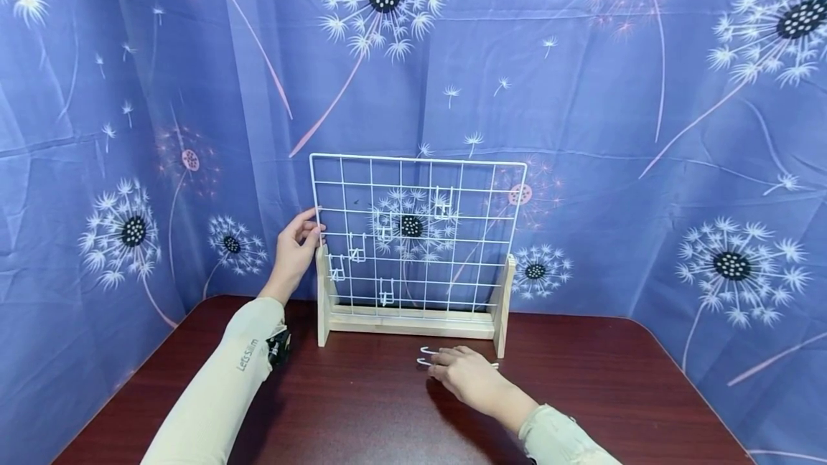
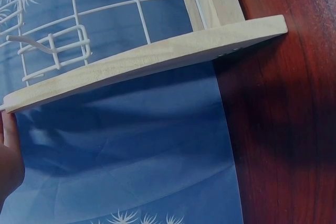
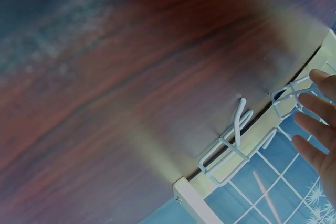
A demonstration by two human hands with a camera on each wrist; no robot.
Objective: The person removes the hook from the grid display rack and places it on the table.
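A white wire grid panel stands upright in a wooden stand on the table. Several white wire hooks hang on it, mostly at the left and lower part; one hook shows near the side board in the left wrist view. My left hand pinches the panel's left edge wire just above the stand. Low over the table, my right hand has its fingers extended above loose white hooks, partly covering them. In the right wrist view two loose hooks lie near those fingers, with no grip on either visible.
The dark red-brown table has a glossy top. Behind and at both sides hangs a blue curtain with dandelion prints. The stand's right upright rises just beyond the right hand.
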